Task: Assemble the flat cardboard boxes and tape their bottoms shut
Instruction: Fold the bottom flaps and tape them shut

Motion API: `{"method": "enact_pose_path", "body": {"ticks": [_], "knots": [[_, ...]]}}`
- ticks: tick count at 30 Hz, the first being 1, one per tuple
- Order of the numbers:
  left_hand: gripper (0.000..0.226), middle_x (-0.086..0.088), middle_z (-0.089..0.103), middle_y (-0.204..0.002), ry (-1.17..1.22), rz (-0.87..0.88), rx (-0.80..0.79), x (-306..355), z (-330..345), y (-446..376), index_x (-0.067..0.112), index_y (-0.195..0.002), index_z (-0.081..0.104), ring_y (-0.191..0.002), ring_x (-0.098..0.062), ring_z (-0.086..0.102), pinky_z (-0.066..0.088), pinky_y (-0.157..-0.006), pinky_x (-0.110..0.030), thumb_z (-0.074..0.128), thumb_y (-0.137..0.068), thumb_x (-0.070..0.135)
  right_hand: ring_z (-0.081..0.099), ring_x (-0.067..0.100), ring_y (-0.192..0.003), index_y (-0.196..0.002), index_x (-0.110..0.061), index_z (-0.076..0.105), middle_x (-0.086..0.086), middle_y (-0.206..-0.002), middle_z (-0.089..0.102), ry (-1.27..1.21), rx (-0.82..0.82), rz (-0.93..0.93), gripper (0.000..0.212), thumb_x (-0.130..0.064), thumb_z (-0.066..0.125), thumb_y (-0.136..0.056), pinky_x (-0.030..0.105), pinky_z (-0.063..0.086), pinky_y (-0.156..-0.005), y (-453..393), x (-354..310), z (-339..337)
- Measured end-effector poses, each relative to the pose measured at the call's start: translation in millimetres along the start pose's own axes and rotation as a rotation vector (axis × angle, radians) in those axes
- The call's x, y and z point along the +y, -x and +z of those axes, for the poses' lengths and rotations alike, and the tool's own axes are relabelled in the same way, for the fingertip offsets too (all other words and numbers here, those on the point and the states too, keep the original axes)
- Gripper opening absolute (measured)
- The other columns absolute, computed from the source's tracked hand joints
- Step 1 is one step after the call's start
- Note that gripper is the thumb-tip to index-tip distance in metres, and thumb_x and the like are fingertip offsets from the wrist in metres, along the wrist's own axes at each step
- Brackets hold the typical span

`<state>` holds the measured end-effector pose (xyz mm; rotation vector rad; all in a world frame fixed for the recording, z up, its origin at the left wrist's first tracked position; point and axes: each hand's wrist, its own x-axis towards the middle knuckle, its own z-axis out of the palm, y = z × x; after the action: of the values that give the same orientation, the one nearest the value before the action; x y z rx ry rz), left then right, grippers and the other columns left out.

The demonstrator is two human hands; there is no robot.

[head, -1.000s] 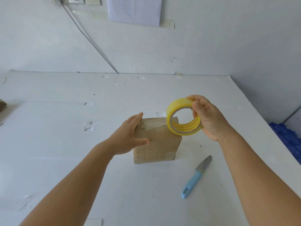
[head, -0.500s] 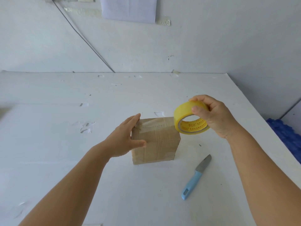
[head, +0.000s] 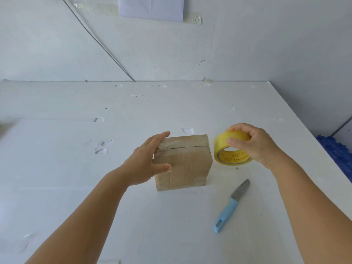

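White fills nearly everything: a white worktop [head: 76,187] scuffed with small dents and tape scraps meets a pale wall, where a dark cable [head: 99,40] runs diagonally down to the worktop's far edge and a white sheet of paper [head: 150,6] hangs at 12 o'clock.

At the centre of the worktop stands a small brown cardboard box [head: 182,164], upright on a narrow side, its broad front face crossed by strips of clear tape. Its top face shows a seam covered by wrinkled clear tape. The left hand [head: 146,164] steadies the box from the 9 o'clock side: its fingers [head: 162,136] lie fairly straight along the top left edge while the thumb presses against the front face.

Just beside the box at 3 o'clock, apart from it, the right hand [head: 255,145] grips a yellow roll of clear packing tape [head: 231,149], fingers curled over the outer rim and the thumb on the near side. The roll is tilted so its printed inner core faces the camera.

At 5 o'clock from the box, well apart, a knife with a light blue handle and grey blade [head: 231,206] lies flat on the worktop, blade pointing away. A dark blue textured object [head: 337,151] shows past the worktop's right edge.
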<state>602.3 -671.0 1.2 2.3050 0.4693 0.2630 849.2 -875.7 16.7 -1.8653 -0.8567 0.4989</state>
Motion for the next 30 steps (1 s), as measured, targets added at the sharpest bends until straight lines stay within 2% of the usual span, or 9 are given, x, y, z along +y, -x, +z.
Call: {"method": "enact_pose_path", "body": {"ticks": [2, 4, 7, 10, 13, 18, 23, 27, 30], "knots": [[0.079, 0.022, 0.019, -0.151, -0.051, 0.000, -0.036, 2.0, 1.0, 1.7, 0.071, -0.127, 0.015, -0.138, -0.014, 0.024, 0.027, -0.111, -0.037, 0.068, -0.083, 0.033, 0.061, 0.006, -0.081, -0.088, -0.043, 0.067, -0.011, -0.094, 0.067, 0.004, -0.004, 0.020, 0.021, -0.034, 0.078, -0.074, 0.019, 0.043, -0.064, -0.3, 3.9, 3.5], [0.067, 0.008, 0.001, -0.159, -0.195, 0.004, -0.080, 2.7, 4.7, 3.7, 0.068, -0.132, 0.013, -0.145, -0.013, 0.000, 0.009, -0.116, -0.038, 0.056, -0.091, 0.037, 0.060, 0.002, -0.077, -0.088, -0.042, 0.067, -0.012, -0.091, 0.067, -0.001, -0.016, 0.038, 0.018, -0.034, 0.076, -0.074, 0.017, 0.043, -0.063, -0.2, 6.9, 9.3], [0.055, 0.004, -0.021, -0.157, -0.465, 0.007, -0.116, 4.8, 11.8, 8.4, 0.054, -0.143, 0.003, -0.142, -0.012, -0.024, -0.006, -0.115, -0.041, 0.033, -0.097, 0.046, 0.059, -0.005, -0.070, -0.088, -0.040, 0.067, -0.011, -0.089, 0.067, -0.008, -0.041, 0.046, 0.016, -0.034, 0.075, -0.076, 0.012, 0.044, -0.061, -0.3, 8.4, 17.2], [0.060, 0.008, -0.026, -0.155, -0.711, 0.062, -0.106, 12.6, 20.3, 11.0, 0.034, -0.149, -0.008, -0.136, -0.012, -0.036, -0.013, -0.113, -0.043, 0.019, -0.098, 0.049, 0.061, 0.005, -0.077, -0.089, -0.039, 0.067, -0.008, -0.090, 0.068, -0.005, -0.048, 0.045, 0.017, -0.034, 0.075, -0.076, 0.019, 0.044, -0.065, -1.8, 8.1, 18.5], [0.069, 0.005, -0.023, -0.156, -0.780, 0.047, -0.111, 25.7, 30.6, 5.6, 0.020, -0.149, -0.012, -0.139, -0.010, -0.030, -0.014, -0.114, -0.040, 0.021, -0.098, 0.051, 0.062, 0.010, -0.080, -0.088, -0.039, 0.067, -0.006, -0.090, 0.069, 0.000, -0.054, 0.039, 0.017, -0.032, 0.076, -0.075, 0.022, 0.045, -0.066, -2.2, 7.5, 18.7], [0.079, -0.003, -0.019, -0.157, -0.770, -0.006, -0.145, 46.3, 45.3, -11.5, 0.012, -0.149, -0.011, -0.144, -0.016, -0.020, 0.000, -0.118, -0.041, 0.029, -0.095, 0.054, 0.061, 0.012, -0.080, -0.088, -0.037, 0.066, -0.004, -0.091, 0.068, -0.004, -0.066, 0.032, 0.019, -0.031, 0.077, -0.074, 0.023, 0.044, -0.065, -1.6, 6.5, 20.6], [0.084, 0.000, -0.017, -0.158, -0.787, 0.043, -0.169, 54.9, 54.6, -28.2, 0.015, -0.150, -0.010, -0.145, -0.019, -0.012, 0.008, -0.112, -0.041, 0.035, -0.092, 0.056, 0.062, 0.012, -0.082, -0.087, -0.040, 0.065, -0.005, -0.092, 0.067, 0.037, -0.088, 0.036, 0.017, -0.037, 0.076, -0.074, 0.024, 0.045, -0.065, -3.5, 0.4, 22.3], [0.090, 0.003, 0.004, -0.158, -0.833, 0.117, -0.169, 60.6, 55.1, -49.0, 0.024, -0.150, -0.004, -0.136, -0.030, 0.012, 0.015, -0.106, -0.041, 0.038, -0.084, 0.069, 0.061, 0.010, -0.084, -0.084, -0.040, 0.064, -0.014, -0.085, 0.066, 0.117, -0.088, 0.020, 0.003, -0.042, 0.063, -0.082, 0.027, 0.046, -0.072, -5.4, -0.2, 25.0], [0.095, -0.001, 0.010, -0.156, -0.816, 0.116, -0.179, 59.6, 54.1, -58.8, 0.027, -0.150, -0.005, -0.140, -0.028, 0.007, 0.008, -0.111, -0.045, 0.034, -0.079, 0.077, 0.057, 0.010, -0.082, -0.087, -0.041, 0.064, -0.012, -0.082, 0.062, 0.135, -0.112, 0.026, 0.015, -0.036, 0.050, -0.089, 0.027, 0.043, -0.071, -9.6, -0.9, 22.3]]}}
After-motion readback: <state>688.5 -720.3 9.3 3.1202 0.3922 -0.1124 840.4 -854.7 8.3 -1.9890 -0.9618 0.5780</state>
